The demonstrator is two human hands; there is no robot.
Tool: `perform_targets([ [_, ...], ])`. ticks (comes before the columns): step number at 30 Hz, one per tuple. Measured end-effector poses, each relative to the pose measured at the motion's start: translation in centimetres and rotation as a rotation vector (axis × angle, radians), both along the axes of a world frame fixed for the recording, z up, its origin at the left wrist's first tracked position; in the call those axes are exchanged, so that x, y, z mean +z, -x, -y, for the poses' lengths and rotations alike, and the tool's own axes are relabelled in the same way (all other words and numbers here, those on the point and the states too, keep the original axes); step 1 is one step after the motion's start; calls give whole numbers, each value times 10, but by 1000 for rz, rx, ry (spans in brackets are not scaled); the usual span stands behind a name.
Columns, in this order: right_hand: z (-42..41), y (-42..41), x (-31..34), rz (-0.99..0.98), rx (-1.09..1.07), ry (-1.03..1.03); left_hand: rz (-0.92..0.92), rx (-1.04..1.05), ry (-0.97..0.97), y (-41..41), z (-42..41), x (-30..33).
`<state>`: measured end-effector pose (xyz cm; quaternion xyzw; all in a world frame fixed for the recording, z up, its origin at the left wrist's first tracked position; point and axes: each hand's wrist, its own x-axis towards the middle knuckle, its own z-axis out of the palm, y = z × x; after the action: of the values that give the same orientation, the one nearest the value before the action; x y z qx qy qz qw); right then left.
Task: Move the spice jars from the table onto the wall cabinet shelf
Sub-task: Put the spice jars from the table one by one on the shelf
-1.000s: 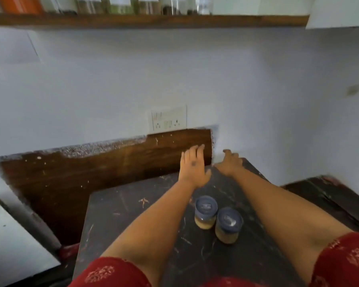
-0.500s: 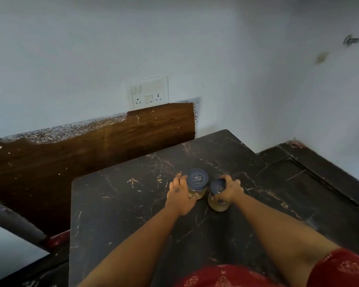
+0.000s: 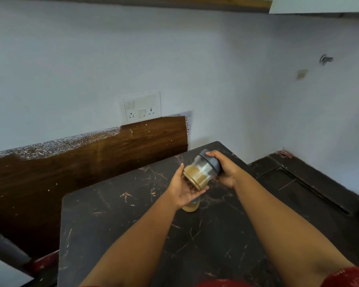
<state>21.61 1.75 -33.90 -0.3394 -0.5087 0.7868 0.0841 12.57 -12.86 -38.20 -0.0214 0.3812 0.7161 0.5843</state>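
Nearest to me are the two bare forearms, red sleeves [image 3: 348, 276] just showing at the bottom edge, reaching out over the dark, scratched surface [image 3: 116, 235]. Past them, a second jar [image 3: 192, 207] stands upright on that surface, mostly hidden under the left wrist, only its tan contents and a sliver of blue lid peeking out. Just above it, both hands meet on the lifted jar [image 3: 201, 170], which is clear of the surface and tipped well over: its long axis runs slantwise, base down toward the left, blue-grey lid up toward the right. The left hand [image 3: 184, 189] lies palm-up under the base, its fingers [image 3: 199, 192] loosely cupping the bottom rim rather than clamping it. The right hand [image 3: 226, 170] is wrapped over the lid end, fingers [image 3: 212, 154] curled firmly round the cap, so it looks to carry most of the weight. Tan powder sits slumped toward the low end. Beyond the hands are the brown wooden panel [image 3: 91, 162], the switch plate [image 3: 140, 106] and the pale wall. The shelf [image 3: 174, 2] runs along the very top, high above and well apart from the jar, so I judge the jar must be righted and raised almost straight up and away, the right hand being better placed for it.
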Motion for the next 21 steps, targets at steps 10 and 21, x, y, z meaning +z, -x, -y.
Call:
perform_targets([
  [10,3,1,1,-186,-91,126,-89,139,-75,-1,-8,7],
  [21,12,4,3,-364,-76,216,-55,71,-50,-5,-20,24],
])
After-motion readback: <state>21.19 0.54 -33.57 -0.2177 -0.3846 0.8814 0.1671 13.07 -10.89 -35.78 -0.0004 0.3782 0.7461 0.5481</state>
